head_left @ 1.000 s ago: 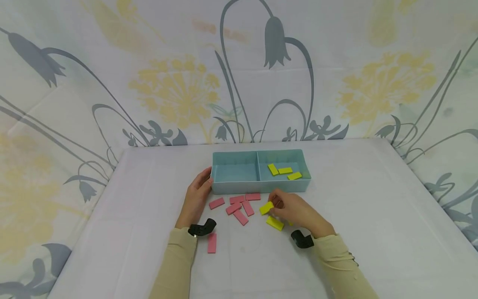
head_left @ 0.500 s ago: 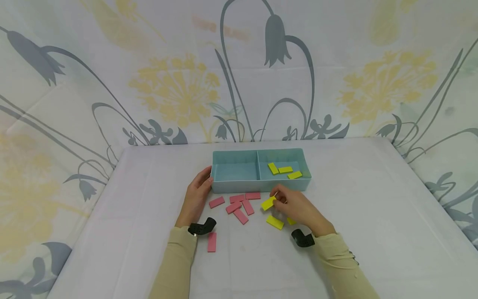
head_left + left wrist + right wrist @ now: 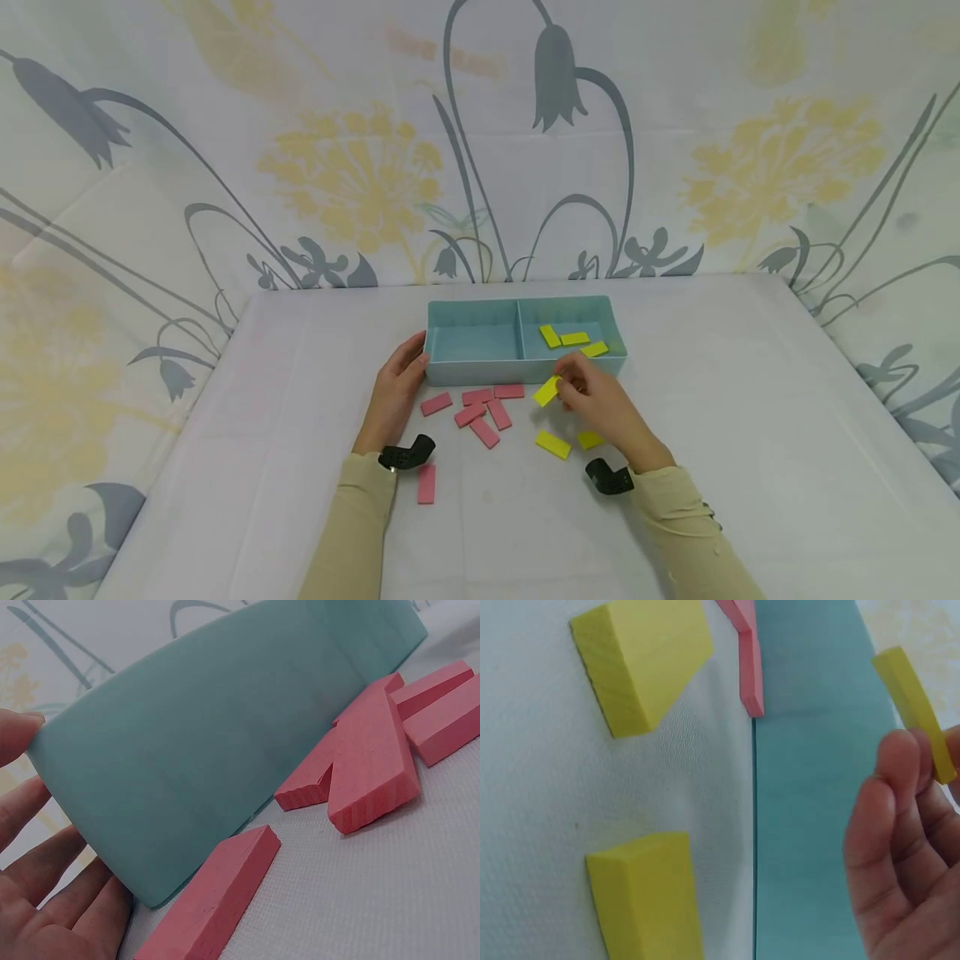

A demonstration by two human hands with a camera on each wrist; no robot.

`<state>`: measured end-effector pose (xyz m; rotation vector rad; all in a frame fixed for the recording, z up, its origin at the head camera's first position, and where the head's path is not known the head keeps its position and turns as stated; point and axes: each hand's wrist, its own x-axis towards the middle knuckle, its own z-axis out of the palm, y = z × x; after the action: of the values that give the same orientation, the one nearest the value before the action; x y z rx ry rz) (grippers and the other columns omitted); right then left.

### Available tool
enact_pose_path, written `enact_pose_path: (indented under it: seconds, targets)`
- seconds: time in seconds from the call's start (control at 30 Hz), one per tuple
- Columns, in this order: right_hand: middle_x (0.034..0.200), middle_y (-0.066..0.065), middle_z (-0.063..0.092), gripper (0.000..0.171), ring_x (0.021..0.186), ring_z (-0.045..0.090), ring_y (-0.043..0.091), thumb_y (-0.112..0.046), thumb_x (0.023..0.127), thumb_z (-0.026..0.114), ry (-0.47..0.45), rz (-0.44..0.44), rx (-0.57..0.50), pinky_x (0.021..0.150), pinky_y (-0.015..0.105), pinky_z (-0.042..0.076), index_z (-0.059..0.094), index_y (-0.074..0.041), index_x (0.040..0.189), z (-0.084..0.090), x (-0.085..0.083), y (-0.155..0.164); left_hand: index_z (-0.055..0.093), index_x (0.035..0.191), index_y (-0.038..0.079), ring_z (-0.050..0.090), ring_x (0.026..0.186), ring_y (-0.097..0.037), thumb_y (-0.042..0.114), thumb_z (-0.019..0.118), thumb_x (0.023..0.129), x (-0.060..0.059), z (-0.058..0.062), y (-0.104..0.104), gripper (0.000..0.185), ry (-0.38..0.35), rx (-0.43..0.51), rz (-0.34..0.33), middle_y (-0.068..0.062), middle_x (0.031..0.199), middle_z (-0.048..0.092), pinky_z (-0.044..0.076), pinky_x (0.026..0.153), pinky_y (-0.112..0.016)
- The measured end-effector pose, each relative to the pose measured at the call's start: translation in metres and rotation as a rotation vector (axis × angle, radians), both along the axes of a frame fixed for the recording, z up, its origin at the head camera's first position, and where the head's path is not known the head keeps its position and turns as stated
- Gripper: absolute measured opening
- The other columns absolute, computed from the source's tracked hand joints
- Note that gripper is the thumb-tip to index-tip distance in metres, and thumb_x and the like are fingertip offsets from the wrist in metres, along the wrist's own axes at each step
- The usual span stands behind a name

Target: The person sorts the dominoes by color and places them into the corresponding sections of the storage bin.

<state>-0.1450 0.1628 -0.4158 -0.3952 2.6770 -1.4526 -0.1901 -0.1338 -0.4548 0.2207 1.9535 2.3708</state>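
Observation:
A light-blue two-compartment box (image 3: 487, 372) stands on the white cloth. My left hand (image 3: 396, 390) rests against its left end, fingers along the end wall and thumb at the near top corner, as the left wrist view shows. My right hand (image 3: 600, 400) pinches a yellow wooden block (image 3: 916, 712) between thumb and fingertips, raised in front of the box's right compartment, near the rim. Below that hand two yellow blocks lie on the cloth: one on the left (image 3: 553, 444) and one closer to the wrist (image 3: 590, 439). The right compartment contains several yellow blocks (image 3: 575, 339).
Several pink blocks (image 3: 484, 432) lie before the box, some overlapping. Another pink block (image 3: 426, 484) lies alone beside the left wrist. The left compartment (image 3: 474, 337) shows a bare floor. Behind the table hangs a flower-patterned cloth (image 3: 480, 167).
My right hand has lifted the yellow block off the cloth and carried it up toward the box's near wall. The left hand stays against the box.

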Motion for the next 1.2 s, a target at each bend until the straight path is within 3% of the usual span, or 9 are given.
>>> enact_pose_path:
  seconds: [0.23,0.5,0.87,1.0,1.2]
  targets:
    - [0.082,0.01,0.057,0.009,0.065,0.053,0.022,-0.021,0.092,0.048,0.03,-0.075,-0.074,0.061,0.033,0.047,0.05,-0.015,0.099,0.0,0.0,0.001,0.037,0.136,0.01,0.029,0.128,-0.02,0.019,0.049,0.092,0.0,0.0,0.0,0.046,-0.004,0.003,0.003,-0.006,0.14,0.033,0.028,0.101,-0.029]
    - [0.085,0.018,0.058,0.019,0.07,0.054,0.032,-0.028,0.092,0.049,0.054,-0.141,-0.174,0.061,0.04,0.048,0.053,-0.012,0.101,0.0,0.0,0.003,0.037,0.136,0.01,0.03,0.128,-0.019,0.021,0.051,0.091,0.0,-0.001,-0.001,0.048,-0.004,0.011,-0.002,-0.006,0.14,0.033,0.028,0.101,-0.029]
    - [0.087,0.021,0.058,0.016,0.072,0.052,0.04,-0.011,0.093,0.046,0.087,-0.213,-0.252,0.06,0.035,0.048,0.053,-0.001,0.103,0.023,0.011,-0.003,0.035,0.136,0.009,0.028,0.129,-0.02,0.02,0.05,0.092,0.0,0.0,0.001,0.048,-0.003,0.016,-0.002,-0.007,0.141,0.031,0.026,0.102,-0.031]
    - [0.089,0.015,0.059,0.017,0.071,0.054,0.036,-0.015,0.093,0.046,0.099,-0.242,-0.263,0.059,0.03,0.048,0.054,-0.004,0.104,0.013,0.006,0.001,0.035,0.137,0.009,0.028,0.129,-0.02,0.02,0.05,0.092,-0.001,0.0,0.0,0.048,-0.01,0.022,-0.005,-0.007,0.142,0.03,0.027,0.102,-0.03]
    - [0.09,0.009,0.06,0.02,0.072,0.056,0.035,-0.022,0.093,0.047,0.128,-0.293,-0.269,0.057,0.028,0.048,0.054,-0.008,0.106,-0.003,-0.002,0.007,0.032,0.137,0.006,0.026,0.13,-0.024,0.017,0.047,0.093,0.007,0.015,0.002,0.048,-0.013,0.005,-0.02,-0.011,0.143,0.027,0.027,0.101,-0.03]
